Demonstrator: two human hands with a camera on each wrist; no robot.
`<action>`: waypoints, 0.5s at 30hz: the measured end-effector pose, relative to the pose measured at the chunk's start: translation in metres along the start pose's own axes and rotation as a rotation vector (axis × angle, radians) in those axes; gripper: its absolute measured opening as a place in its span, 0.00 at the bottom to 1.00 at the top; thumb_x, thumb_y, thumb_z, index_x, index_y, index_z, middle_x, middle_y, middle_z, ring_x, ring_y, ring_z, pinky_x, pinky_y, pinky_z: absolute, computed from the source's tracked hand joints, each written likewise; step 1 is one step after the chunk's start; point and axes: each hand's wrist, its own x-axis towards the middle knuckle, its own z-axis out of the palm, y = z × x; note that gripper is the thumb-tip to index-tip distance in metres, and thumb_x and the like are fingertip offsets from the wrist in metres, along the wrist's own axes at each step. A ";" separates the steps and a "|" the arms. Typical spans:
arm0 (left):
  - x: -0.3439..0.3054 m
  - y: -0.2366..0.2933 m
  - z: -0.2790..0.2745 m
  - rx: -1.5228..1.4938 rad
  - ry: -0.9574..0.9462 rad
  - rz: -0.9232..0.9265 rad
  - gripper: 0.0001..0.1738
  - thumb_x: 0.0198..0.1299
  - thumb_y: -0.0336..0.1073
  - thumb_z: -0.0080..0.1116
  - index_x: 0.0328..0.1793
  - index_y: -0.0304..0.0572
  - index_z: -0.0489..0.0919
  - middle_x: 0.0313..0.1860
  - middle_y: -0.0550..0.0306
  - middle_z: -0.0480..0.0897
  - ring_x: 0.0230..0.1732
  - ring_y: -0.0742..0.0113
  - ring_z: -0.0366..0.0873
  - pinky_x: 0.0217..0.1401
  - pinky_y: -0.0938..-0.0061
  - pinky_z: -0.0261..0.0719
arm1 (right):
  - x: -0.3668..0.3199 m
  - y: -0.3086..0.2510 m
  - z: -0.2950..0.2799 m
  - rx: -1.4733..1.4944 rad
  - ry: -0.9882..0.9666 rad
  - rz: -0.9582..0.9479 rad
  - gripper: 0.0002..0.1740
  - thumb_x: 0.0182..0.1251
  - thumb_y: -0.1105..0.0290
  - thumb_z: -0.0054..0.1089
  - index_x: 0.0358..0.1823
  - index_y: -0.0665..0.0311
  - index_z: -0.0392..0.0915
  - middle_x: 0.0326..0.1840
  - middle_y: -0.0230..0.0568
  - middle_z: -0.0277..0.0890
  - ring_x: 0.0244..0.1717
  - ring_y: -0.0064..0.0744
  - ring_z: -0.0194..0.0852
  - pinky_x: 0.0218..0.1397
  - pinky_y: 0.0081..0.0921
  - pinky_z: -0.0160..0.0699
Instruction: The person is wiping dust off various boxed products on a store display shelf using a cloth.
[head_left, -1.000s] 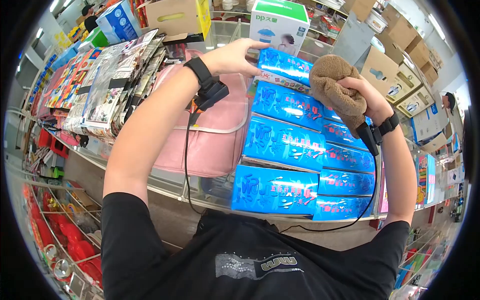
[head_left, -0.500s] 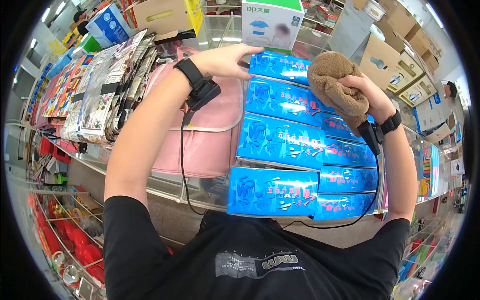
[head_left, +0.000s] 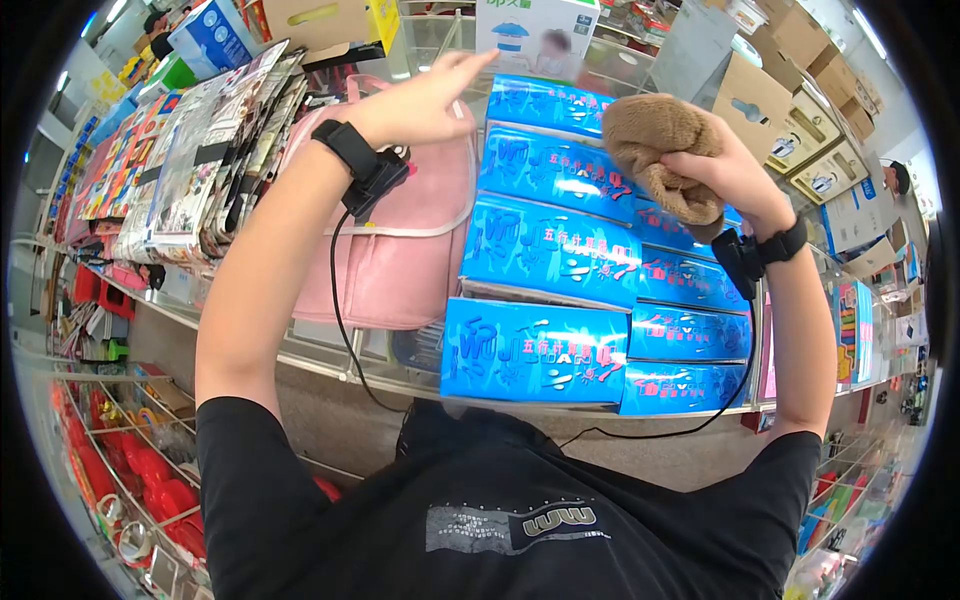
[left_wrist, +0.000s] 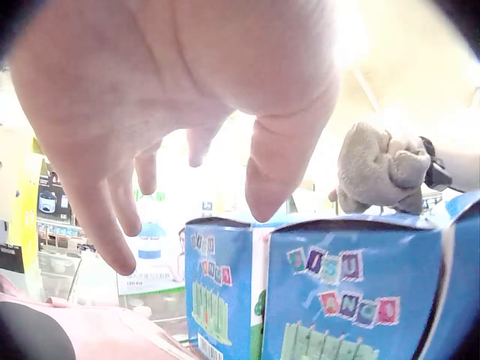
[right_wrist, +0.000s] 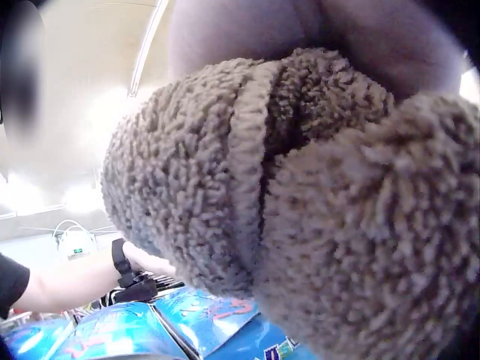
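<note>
My left hand (head_left: 425, 105) hovers over the far end of a pink bag (head_left: 400, 250), left of the farthest blue printed box (head_left: 545, 102). Its fingers are extended; in the left wrist view they hang spread near the box ends (left_wrist: 337, 277), holding nothing. My right hand (head_left: 745, 175) grips a bunched brown fluffy cloth (head_left: 655, 135), the thumb pressed into its folds. The cloth overlaps the far boxes of the right column in the head view, and its pile fills much of the right wrist view. Several blue boxes (head_left: 535, 350) lie in two columns on the glass counter.
A white and green carton (head_left: 535, 40) stands behind the boxes. Plastic-wrapped patterned packs (head_left: 200, 180) lean left of the bag. Cardboard cartons (head_left: 750, 115) are stacked at the far right. Black cables (head_left: 340, 300) run from both wrist cameras toward the body.
The farthest blue box, skewed at first, now lies in line with its column. My left hand has come off it and moved left. My right hand still holds the cloth, slightly shifted.
</note>
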 end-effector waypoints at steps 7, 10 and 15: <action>-0.056 0.077 -0.038 -0.027 0.158 0.024 0.36 0.70 0.34 0.62 0.85 0.49 0.70 0.80 0.48 0.70 0.74 0.55 0.75 0.73 0.61 0.81 | -0.054 -0.027 0.002 -0.110 0.201 -0.164 0.33 0.68 0.75 0.73 0.75 0.69 0.75 0.67 0.40 0.84 0.66 0.29 0.83 0.73 0.32 0.81; -0.080 0.108 -0.043 0.099 0.190 0.176 0.33 0.69 0.34 0.62 0.81 0.49 0.74 0.78 0.48 0.71 0.73 0.53 0.76 0.74 0.60 0.80 | -0.084 -0.061 0.021 -0.254 0.069 -0.428 0.33 0.63 0.77 0.73 0.72 0.67 0.77 0.65 0.39 0.84 0.66 0.30 0.82 0.73 0.33 0.79; -0.132 0.179 -0.039 0.087 0.217 0.260 0.31 0.64 0.32 0.64 0.76 0.48 0.78 0.76 0.43 0.76 0.77 0.40 0.75 0.77 0.53 0.77 | -0.164 -0.088 0.082 -0.380 0.196 -0.423 0.33 0.58 0.80 0.74 0.68 0.64 0.78 0.60 0.40 0.85 0.64 0.31 0.83 0.72 0.31 0.77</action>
